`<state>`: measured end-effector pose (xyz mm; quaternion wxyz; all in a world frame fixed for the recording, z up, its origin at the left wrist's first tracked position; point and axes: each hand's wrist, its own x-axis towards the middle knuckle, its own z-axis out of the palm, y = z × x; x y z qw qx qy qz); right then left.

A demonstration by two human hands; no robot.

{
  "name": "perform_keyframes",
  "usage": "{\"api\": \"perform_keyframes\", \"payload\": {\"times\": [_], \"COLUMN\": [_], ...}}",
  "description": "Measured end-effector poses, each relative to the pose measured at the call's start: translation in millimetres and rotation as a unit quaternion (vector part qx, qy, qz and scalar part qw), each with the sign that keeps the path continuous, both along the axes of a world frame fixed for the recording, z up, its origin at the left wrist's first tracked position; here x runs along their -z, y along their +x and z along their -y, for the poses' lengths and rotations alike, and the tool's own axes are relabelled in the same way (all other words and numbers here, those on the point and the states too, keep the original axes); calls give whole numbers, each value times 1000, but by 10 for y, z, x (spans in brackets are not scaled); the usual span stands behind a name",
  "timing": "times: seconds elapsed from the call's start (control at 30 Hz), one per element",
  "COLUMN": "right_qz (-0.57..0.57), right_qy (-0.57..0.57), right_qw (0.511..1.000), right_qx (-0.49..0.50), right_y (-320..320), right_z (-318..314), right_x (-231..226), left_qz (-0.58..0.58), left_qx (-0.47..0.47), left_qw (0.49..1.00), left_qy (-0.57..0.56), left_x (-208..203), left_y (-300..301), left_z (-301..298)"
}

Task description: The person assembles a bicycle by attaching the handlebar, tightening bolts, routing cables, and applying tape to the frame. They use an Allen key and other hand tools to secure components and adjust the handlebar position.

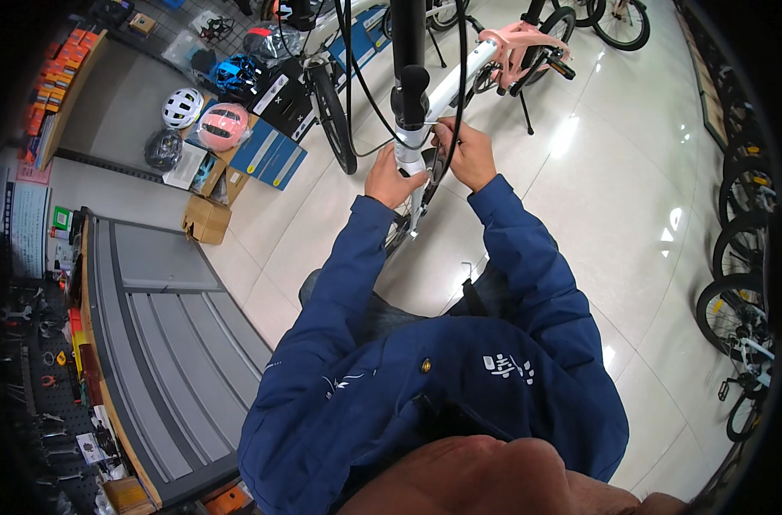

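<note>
A bicycle with a white frame tube (449,91) and a pink rear section (518,43) stands in front of me. Its black steering post (410,39) rises from the white head tube (408,156), and dark cables (349,60) loop around it. My left hand (391,178) is wrapped around the lower head tube from the left, thumb in front. On the right side of the same tube, my right hand (468,154) has its fingers pinched together beside a thin pale strand. What they hold is too small to make out. Below, the front wheel (397,233) is partly hidden.
At left are helmets (223,126), cardboard boxes (207,220) and a grey metal cabinet (172,343). Hand tools hang on a dark pegboard (43,378). Another bicycle's wheel (332,120) stands close left; several bicycles (734,313) line the right. A small hooked metal piece (468,264) shows near my knees.
</note>
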<state>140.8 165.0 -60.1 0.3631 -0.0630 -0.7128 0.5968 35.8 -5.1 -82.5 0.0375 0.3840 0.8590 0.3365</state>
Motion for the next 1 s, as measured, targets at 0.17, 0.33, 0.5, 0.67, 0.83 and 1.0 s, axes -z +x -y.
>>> {"api": "perform_keyframes", "payload": {"times": [0.17, 0.33, 0.5, 0.67, 0.83, 1.0], "right_qz": [2, 2, -65, -89, -68, -35], "right_qy": [14, 45, 157, 124, 177, 27], "right_qw": [1000, 999, 981, 988, 982, 999], "right_qx": [0, 11, 90, 21, 16, 10], "right_y": [8, -13, -36, -115, -118, -233], "right_z": [-14, -59, -111, -181, -273, -61], "right_x": [-1, -24, 21, 25, 72, 345], "left_qz": [6, 3, 4, 12, 11, 0], "left_qx": [-8, -20, -25, -24, -36, -33], "left_qw": [1000, 1000, 999, 999, 999, 999], "left_qy": [-11, -24, -31, -33, -36, -9], "left_x": [-25, -54, -83, -104, -99, -67], "left_y": [18, 41, 59, 67, 80, 94], "left_z": [-3, -4, -17, -11, -27, -24]}}
